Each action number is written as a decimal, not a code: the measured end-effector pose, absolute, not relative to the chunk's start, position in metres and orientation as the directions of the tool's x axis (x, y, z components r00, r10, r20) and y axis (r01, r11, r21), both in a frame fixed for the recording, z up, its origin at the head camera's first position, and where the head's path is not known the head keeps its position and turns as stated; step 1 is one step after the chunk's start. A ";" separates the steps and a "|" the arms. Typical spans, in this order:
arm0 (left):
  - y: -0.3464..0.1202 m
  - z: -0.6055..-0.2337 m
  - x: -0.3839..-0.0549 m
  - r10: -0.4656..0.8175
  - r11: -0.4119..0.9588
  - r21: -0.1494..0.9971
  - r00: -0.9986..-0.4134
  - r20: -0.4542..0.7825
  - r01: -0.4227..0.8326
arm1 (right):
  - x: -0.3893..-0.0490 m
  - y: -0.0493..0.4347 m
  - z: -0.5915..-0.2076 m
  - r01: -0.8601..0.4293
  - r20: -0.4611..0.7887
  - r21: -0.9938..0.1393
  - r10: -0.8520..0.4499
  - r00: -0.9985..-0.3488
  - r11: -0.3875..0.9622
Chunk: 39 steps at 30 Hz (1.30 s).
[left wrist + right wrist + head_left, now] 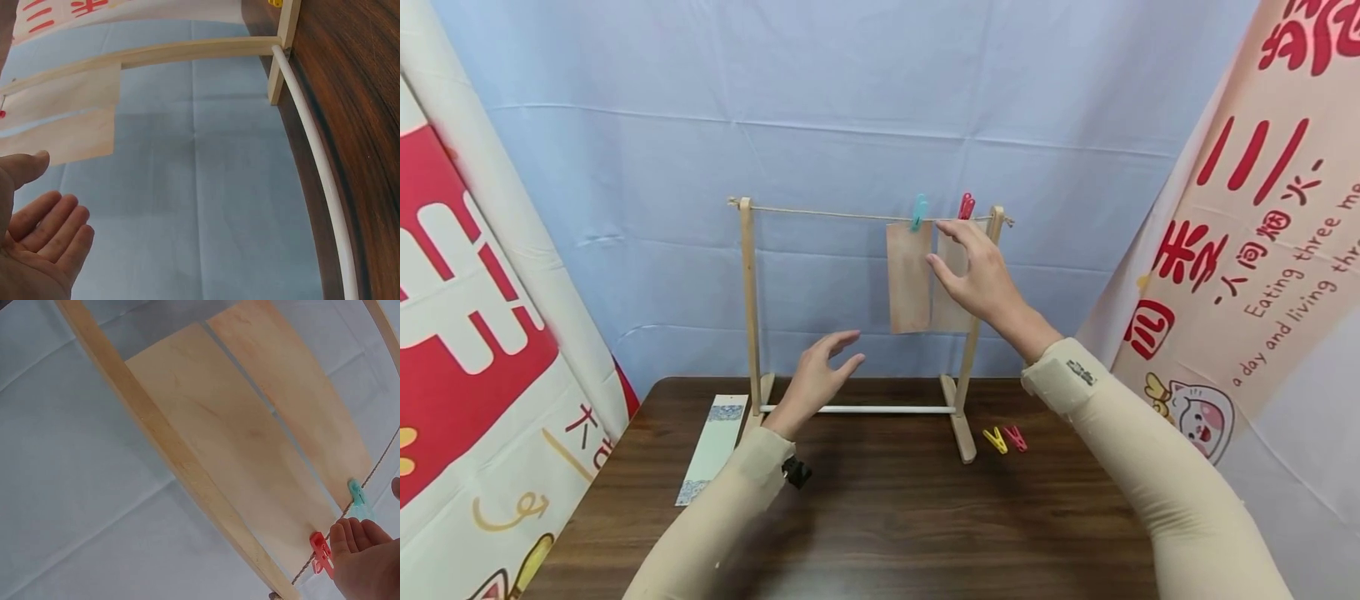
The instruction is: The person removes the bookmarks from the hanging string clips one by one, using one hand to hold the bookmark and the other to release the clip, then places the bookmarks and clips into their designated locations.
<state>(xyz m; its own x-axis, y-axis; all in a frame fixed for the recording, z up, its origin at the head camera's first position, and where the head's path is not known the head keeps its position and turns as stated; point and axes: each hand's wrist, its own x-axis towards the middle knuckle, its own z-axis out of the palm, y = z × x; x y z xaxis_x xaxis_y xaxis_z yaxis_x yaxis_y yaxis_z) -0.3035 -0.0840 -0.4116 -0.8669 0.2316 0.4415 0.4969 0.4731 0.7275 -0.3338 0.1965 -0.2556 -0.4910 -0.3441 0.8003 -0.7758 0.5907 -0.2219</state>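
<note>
Two tan paper strips hang side by side from a twine line (820,212) on a wooden frame. A teal clothespin (919,213) clips the left strip (909,283); a red clothespin (320,551) clips the right strip (212,437). My right hand (977,271) is held up before the right strip, fingers extended and thumb apart, holding nothing. In the right wrist view its fingers are close to the red clothespin; whether they touch it I cannot tell. Lower and to the left, my left hand (814,377) hovers with fingers loosely extended, nothing in it.
The frame's left post (749,308) and white crossbar (887,409) stand at the back of the brown table (910,517). A pale bookmark-like strip (715,446) with blue patterned ends lies at left. Yellow (996,440) and pink (1016,438) clothespins lie beside the right foot.
</note>
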 end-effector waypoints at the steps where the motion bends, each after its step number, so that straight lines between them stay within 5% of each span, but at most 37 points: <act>1: -0.083 -0.412 -0.305 0.231 0.476 0.728 -0.869 0.438 0.493 | -0.334 0.196 -0.255 -0.776 0.800 -0.223 -0.343 -0.491 0.591; 39: -0.049 -0.406 -0.340 0.250 0.507 0.708 -0.870 0.425 0.492 | -0.344 0.187 -0.230 -0.753 0.775 -0.245 -0.343 -0.531 0.611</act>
